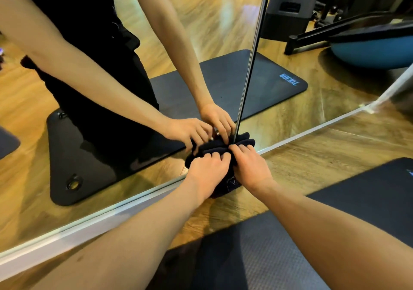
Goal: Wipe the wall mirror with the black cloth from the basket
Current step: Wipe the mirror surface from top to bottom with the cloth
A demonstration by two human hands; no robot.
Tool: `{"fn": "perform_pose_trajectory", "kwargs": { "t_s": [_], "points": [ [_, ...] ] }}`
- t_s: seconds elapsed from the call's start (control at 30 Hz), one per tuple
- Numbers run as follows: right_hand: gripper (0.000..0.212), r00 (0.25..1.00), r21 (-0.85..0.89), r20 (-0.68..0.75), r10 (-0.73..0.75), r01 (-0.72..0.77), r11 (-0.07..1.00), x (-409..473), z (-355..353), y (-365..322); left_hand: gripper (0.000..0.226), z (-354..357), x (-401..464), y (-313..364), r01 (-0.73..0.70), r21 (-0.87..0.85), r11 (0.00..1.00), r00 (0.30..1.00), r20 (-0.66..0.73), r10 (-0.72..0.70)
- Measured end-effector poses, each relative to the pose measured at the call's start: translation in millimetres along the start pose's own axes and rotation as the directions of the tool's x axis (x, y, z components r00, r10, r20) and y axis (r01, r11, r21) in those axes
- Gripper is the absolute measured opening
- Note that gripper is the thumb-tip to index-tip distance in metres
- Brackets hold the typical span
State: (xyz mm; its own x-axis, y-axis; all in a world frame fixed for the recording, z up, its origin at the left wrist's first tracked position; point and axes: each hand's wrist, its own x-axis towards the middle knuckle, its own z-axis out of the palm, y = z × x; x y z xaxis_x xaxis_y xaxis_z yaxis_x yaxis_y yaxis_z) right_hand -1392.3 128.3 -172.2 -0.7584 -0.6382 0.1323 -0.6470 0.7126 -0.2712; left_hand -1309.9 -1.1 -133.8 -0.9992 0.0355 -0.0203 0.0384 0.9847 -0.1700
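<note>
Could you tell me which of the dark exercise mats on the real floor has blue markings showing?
The mat at the far right: a small blue mark shows near the picture's edge. The ribbed mat between the forearms shows none.

The cloth (220,148) presses against the mirror (201,32) at its bottom edge, above the floor (312,155). Left hand (207,171) and right hand (250,166) lie on the cloth, side by side. A mat (368,198) lies right of the cloth.

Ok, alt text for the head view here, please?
Both hands, left and right, press a bunched black cloth against the bottom edge of a wall mirror. The glass reflects the person's arms and a dark exercise mat.
</note>
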Motion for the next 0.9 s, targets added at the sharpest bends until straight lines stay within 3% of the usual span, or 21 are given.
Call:
{"fn": "perform_pose_trajectory", "kwargs": {
  "t_s": [0.1, 0.2, 0.27, 0.6, 0.77, 0.9],
  "points": [
    [0.04, 1.0, -0.015, -0.008, 0.014, -0.014, 1.0, -2.6, -3.4, -3.9, 0.06, 0.8, 6.5, -4.2, 0.028, -0.069, 0.997, 0.997, -0.074, -0.033],
    [0.021, 1.0, -0.063, -0.009, 0.024, -0.025, 0.998, -4.8, -8.8, -7.4, 0.03, -3.4, 9.3, -0.8, 0.009, -0.035, 0.999, 0.998, -0.058, -0.011],
    [0.016, 0.999, -0.125, 0.048, 0.023, -0.017, 0.992, -9.9, -14.7, -9.5, 0.024, -4.7, 8.4, 1.3, 0.003, -0.01, 1.0, 1.0, -0.028, -0.003],
    [0.024, 0.938, -0.261, 0.184, 0.294, -0.242, 0.934, -20.5, -115.0, 0.7, 0.028, -75.6, 56.7, 26.0, -0.149, -0.195, 0.969, 0.979, 0.108, 0.172],
    [0.035, 0.896, -0.423, 0.234, 0.377, -0.255, 0.87, -23.1, -202.4, 82.7, 0.031, -147.3, 128.3, 91.1, -0.221, -0.275, 0.936, 0.958, 0.12, 0.262],
    [0.04, 0.871, -0.373, 0.255, 0.421, -0.313, 0.873, -42.0, -281.1, 168.3, 0.023, -214.6, 189.4, 163.4, -0.211, -0.334, 0.919, 0.935, 0.205, 0.289]
  ]
}}
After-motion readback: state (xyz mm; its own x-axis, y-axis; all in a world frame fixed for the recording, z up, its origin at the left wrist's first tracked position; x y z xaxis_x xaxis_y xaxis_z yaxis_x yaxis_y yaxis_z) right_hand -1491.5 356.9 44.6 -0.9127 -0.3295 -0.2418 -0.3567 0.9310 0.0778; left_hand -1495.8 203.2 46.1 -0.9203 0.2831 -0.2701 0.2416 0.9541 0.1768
